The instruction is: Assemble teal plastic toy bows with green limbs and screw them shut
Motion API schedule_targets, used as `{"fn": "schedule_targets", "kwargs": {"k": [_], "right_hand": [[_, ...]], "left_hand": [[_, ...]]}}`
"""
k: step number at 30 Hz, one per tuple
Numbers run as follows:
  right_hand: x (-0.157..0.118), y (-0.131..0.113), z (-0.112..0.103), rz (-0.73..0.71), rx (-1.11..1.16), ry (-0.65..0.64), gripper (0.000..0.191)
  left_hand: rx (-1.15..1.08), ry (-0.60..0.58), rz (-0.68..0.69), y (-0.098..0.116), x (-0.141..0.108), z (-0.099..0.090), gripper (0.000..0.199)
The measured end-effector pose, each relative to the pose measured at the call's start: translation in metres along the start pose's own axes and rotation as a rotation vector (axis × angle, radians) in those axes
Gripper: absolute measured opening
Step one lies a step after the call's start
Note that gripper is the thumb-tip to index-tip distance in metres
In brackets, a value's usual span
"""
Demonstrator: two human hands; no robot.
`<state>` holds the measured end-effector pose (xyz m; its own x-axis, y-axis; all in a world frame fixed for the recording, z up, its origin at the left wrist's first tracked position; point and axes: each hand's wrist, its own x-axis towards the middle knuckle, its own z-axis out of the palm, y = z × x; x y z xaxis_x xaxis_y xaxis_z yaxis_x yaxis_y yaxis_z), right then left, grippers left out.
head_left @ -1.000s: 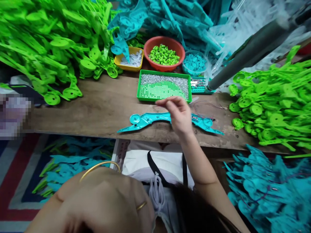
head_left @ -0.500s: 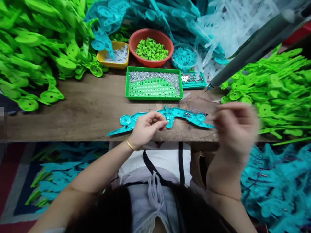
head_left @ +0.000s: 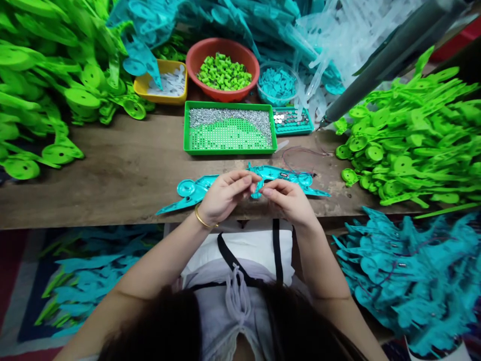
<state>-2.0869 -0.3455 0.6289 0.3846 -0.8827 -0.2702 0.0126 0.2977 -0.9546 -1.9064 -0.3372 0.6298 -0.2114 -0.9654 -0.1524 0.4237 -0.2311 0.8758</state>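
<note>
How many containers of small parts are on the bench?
5: yellow tub at back left, red bowl and clear tub to its right; green tray in front, teal tray beside it. More may be hidden.

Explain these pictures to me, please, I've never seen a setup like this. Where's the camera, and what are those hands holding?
Sure. There's no machine here: these are a person's own bare hands. One camera, worn on the head, looks forward and down, so every picture comes from there.

The left hand and right hand are close together, fingers pinched, over a blue curved plastic piece on a wooden table. Whether either grip holds something small, I can't tell.

Beyond the hands sits a green tray of small silvery bits, and behind it a red bowl of small green parts. Bright green plastic pieces are heaped at the left and right.
</note>
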Motion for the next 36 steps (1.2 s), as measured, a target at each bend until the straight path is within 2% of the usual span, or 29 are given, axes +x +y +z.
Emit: {"fn": "schedule_targets", "kwargs": {"k": [3, 5, 7, 9, 11, 13, 18, 23, 28, 33, 36], "right_hand": [[-0.001, -0.004, -0.009, -0.039, -0.204, -0.103, 0.022], [0.001, -0.007, -0.015, -0.094, -0.406, -0.106, 0.016], [0.006, -0.007, -0.022, -0.221, -0.662, 0.04, 0.012], [0.013, -0.006, -0.027, -0.351, -0.908, 0.203, 0.011], [0.018, -0.004, -0.032, -0.4, -1.082, 0.24, 0.012], [0.02, -0.005, -0.035, -0.407, -1.185, 0.211, 0.014], [0.013, -0.019, -0.041, -0.457, -1.344, 0.138, 0.018], [0.011, -0.03, -0.046, -0.392, -1.447, 0.101, 0.016], [0.026, -0.021, -0.048, -0.348, -1.363, 0.054, 0.017], [0.041, -0.011, -0.037, -0.181, -1.446, 0.142, 0.02], [0.044, -0.007, -0.026, -0.177, -1.493, 0.156, 0.023]], "left_hand": [[0.191, -0.143, -0.114, 0.004, -0.001, -0.002, 0.026], [0.376, -0.188, -0.084, 0.005, 0.001, -0.004, 0.02], [0.619, -0.153, 0.089, 0.002, 0.006, -0.009, 0.013], [0.889, -0.054, 0.287, -0.002, 0.011, -0.016, 0.01], [1.129, 0.036, 0.368, -0.009, 0.014, -0.022, 0.011], [1.28, 0.065, 0.358, -0.015, 0.015, -0.028, 0.013], [1.357, 0.049, 0.342, -0.02, 0.012, -0.032, 0.014], [1.391, 0.042, 0.332, -0.02, 0.012, -0.033, 0.013], [1.398, 0.037, 0.343, -0.022, 0.013, -0.034, 0.013], [1.384, 0.052, 0.386, -0.024, 0.013, -0.035, 0.015], [1.377, 0.082, 0.423, -0.026, 0.013, -0.036, 0.017]]}}
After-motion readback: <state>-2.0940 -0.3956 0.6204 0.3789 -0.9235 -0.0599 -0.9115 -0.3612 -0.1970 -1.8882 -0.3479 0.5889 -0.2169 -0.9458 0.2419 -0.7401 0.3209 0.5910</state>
